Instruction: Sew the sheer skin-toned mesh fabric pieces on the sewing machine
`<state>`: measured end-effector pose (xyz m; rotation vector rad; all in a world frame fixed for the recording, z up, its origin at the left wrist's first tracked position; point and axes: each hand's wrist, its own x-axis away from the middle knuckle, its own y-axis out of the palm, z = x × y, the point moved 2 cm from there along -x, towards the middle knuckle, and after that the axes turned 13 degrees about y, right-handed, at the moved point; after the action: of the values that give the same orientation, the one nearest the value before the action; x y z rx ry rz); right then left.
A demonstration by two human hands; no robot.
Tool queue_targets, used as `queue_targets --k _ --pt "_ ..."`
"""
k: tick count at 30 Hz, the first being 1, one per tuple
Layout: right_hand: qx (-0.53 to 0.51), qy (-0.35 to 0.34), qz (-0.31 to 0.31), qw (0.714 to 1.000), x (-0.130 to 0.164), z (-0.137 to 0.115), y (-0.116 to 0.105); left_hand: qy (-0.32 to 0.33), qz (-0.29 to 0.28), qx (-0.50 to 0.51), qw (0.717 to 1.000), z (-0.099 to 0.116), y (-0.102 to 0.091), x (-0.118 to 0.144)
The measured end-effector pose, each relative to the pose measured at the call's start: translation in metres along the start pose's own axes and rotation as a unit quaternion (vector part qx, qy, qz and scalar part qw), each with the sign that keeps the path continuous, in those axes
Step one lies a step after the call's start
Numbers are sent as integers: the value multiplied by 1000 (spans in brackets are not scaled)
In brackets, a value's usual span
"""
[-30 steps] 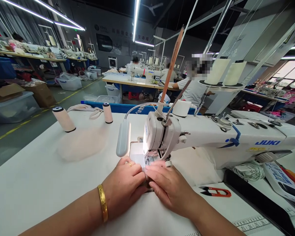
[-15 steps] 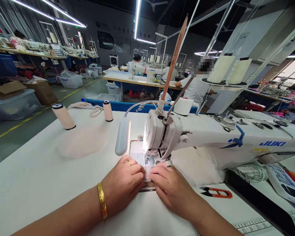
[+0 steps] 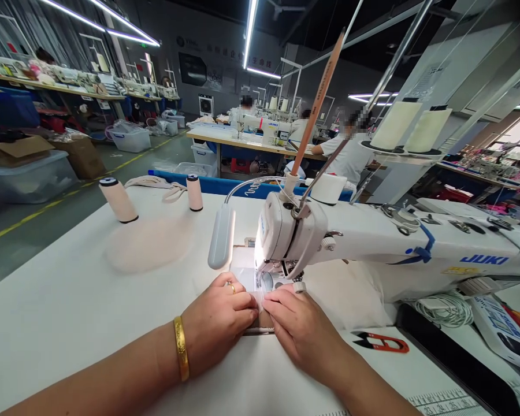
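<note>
A white sewing machine [image 3: 292, 231] stands in front of me, its lamp lighting the needle area. Just before the presser foot [image 3: 259, 279], a small piece of pale sheer fabric [image 3: 259, 299] lies between my hands. My left hand [image 3: 223, 315], with a ring and a gold bangle, pinches the fabric's left side, fingers bent. On the right side, my right hand [image 3: 297, 323] presses thumb and fingers together on the same fabric. Part of the fabric is hidden under the fingers and machine head. More sheer pale fabric [image 3: 351, 292] lies beneath the machine arm.
Orange thread snips [image 3: 381, 342] and a black tray-like object [image 3: 455, 358] lie on the right. Two pink thread spools [image 3: 118, 201] and a round sheer piece [image 3: 149, 245] are at left. A grey lamp [image 3: 221, 237] hangs near the needle. People sit at machines beyond.
The fabric between my hands has slid slightly forward toward the presser foot, baring more of the brown surface near its front edge. Both hands keep their hold. The whole view has shifted a little.
</note>
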<state>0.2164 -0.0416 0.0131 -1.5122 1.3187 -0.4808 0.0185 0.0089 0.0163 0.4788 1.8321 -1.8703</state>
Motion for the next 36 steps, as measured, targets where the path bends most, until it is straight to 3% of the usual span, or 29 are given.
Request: queue_targets --k 8,22,31,36 --pt "17 25 23 999 -6 5 10 -11 12 -38 999 -9 2 2" --pt "62 70 18 995 -9 6 13 -61 -38 -101 992 -24 3 -5" --pt "39 58 39 997 -5 7 18 -237 -126 -22 963 -29 9 -10" --pt "-27 -26 50 998 2 -10 10 -309 -104 15 945 -13 -22 -5"
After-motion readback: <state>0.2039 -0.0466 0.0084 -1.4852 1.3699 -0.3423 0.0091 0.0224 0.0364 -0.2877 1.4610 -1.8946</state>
